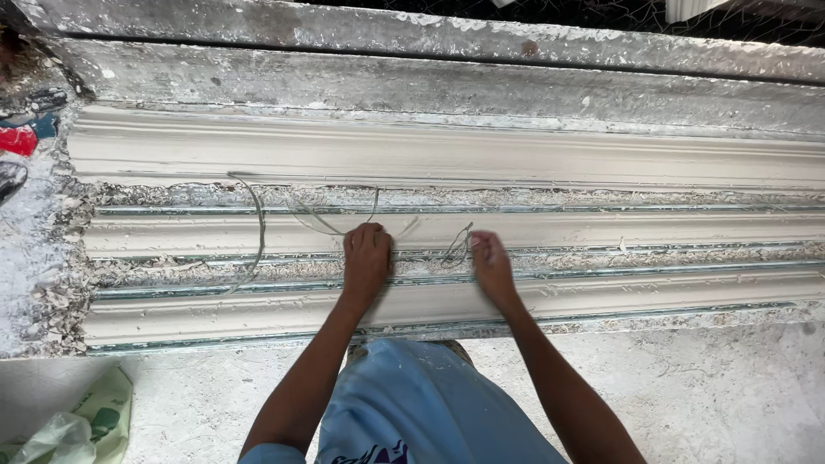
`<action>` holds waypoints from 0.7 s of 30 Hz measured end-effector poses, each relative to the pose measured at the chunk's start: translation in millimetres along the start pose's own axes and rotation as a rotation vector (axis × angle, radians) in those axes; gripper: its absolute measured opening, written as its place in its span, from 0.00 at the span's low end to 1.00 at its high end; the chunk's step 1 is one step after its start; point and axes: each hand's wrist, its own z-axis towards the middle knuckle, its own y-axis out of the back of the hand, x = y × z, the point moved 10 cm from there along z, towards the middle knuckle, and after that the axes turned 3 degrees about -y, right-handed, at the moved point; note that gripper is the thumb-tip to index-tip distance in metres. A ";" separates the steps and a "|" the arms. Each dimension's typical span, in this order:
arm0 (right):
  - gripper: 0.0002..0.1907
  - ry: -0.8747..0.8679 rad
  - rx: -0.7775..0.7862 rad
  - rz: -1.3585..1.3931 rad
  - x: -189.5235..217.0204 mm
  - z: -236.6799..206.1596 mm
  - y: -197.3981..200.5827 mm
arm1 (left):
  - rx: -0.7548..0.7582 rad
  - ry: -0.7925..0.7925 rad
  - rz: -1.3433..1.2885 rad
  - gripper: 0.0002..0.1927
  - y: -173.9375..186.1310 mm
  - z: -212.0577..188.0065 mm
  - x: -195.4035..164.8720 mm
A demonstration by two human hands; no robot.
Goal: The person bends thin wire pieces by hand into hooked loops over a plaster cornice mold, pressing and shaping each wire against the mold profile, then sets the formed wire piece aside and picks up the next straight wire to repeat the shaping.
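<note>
Both hands, the left hand (366, 256) and right hand (491, 260), pinch thin wire (258, 225) over wet plaster cornice mouldings (601, 228) on the crusted bench (51, 283).

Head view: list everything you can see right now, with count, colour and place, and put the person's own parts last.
Plaster moulding strips: three, off-white, lying side by side along the bench, running left to right.
Bench: one, grey, crusted with plaster, under and behind the strips.
Wire: one thin strand, grey, looping over the middle strip to both hands.
Plastic bag: one, pale green, on the floor at lower left.
Red object: one, at far left edge; kind unclear.
Floor: grey-white, dusty, in front of the bench.
Left hand: closed on the wire.
Right hand: closed on the wire.
</note>
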 end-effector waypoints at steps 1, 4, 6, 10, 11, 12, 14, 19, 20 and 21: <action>0.23 -0.024 0.076 0.070 -4.0 -5.5 -15.4 | -0.059 -0.030 -0.037 0.09 5.9 -1.5 -7.2; 0.28 -0.503 0.454 0.463 -41.2 -47.9 -85.9 | -0.080 -0.016 -0.464 0.08 8.5 -16.6 -41.1; 0.26 -0.709 0.499 1.047 -37.4 -67.7 -117.9 | -0.083 -0.052 -0.640 0.08 12.9 -25.8 -66.4; 0.18 -0.429 0.352 1.010 -25.5 -36.1 -101.5 | -0.010 0.140 -0.854 0.07 6.5 -41.6 -64.0; 0.17 -0.367 0.306 1.028 -22.9 -28.1 -91.2 | 0.038 0.268 -0.910 0.07 -3.8 -45.2 -53.1; 0.16 -0.301 0.261 1.046 -17.2 -20.0 -81.2 | 0.053 0.365 -0.979 0.07 -11.3 -46.6 -41.8; 0.15 -0.292 0.325 0.915 -17.7 -20.3 -81.3 | 0.093 0.576 -1.112 0.08 -27.3 -56.3 -22.4; 0.16 -0.305 0.372 0.803 -9.4 -29.6 -92.7 | 0.122 0.714 -1.355 0.10 -37.4 -62.4 -9.8; 0.16 -0.305 0.353 0.771 -7.8 -29.4 -90.8 | 0.122 0.736 -1.366 0.11 -36.6 -63.2 -8.9; 0.15 -0.306 0.333 0.739 -6.5 -28.6 -89.0 | 0.133 0.755 -1.345 0.11 -35.4 -64.2 -7.8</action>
